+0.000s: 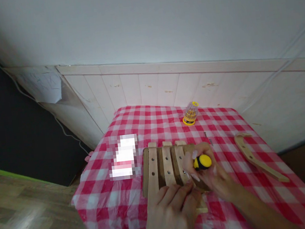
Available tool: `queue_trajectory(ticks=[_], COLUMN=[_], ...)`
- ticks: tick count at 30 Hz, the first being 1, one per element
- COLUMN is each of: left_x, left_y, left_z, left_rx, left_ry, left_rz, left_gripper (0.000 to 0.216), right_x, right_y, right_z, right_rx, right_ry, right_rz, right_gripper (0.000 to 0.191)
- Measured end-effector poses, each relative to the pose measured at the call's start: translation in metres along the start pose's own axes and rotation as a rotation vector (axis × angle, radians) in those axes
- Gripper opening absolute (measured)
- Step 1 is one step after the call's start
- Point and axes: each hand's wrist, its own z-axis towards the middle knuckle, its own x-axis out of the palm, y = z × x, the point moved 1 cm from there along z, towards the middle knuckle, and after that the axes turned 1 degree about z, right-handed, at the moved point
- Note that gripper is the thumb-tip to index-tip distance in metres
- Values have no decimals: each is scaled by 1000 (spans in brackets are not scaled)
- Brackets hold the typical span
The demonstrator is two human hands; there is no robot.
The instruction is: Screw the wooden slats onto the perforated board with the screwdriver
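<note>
My right hand [209,168] is closed around a screwdriver [202,162] with a yellow and black handle, seen from its butt end. The screwdriver points down at the rightmost wooden slat [179,151]; its tip is hidden by my fingers. My left hand [174,209] lies across the near part of the slats, fingers bent and close together, holding the rightmost slat down. Two more curved slats, a middle one [168,166] and a left one [153,166], sit beside it on a brown board [146,183]. Dark screw heads show in the slats.
A red-and-white checked cloth [101,194] covers the table. Near the wall stands a clear, yellow-based bit case [190,114]. A loose curved wooden slat [259,163] lies at right, screws [208,137] beyond my right hand. A blurred-out white rectangle [124,156] is at left.
</note>
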Motion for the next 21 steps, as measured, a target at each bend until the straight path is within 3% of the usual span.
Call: queue_trajectory(ticks=[4, 9, 14, 18, 21], left_x=[0, 4, 4, 0, 0], left_y=[1, 2, 2, 1, 0], left_z=[0, -4, -4, 0, 1], left_rx=[-1, 3, 14, 15, 6], left_ry=[33, 85, 82, 38, -4], left_rz=[-5, 16, 31, 12, 4], left_gripper=[15, 14, 15, 15, 18], right_x=[-5, -9, -7, -8, -8], right_y=[-9, -9, -1, -5, -8], right_z=[-2, -5, -5, -4, -3], right_rx=[49, -46, -42, -8, 7], right_ry=[-64, -57, -86, -142, -153], right_rz=[17, -135, -102, -78, -30], right_gripper=[52, 36, 24, 30, 45])
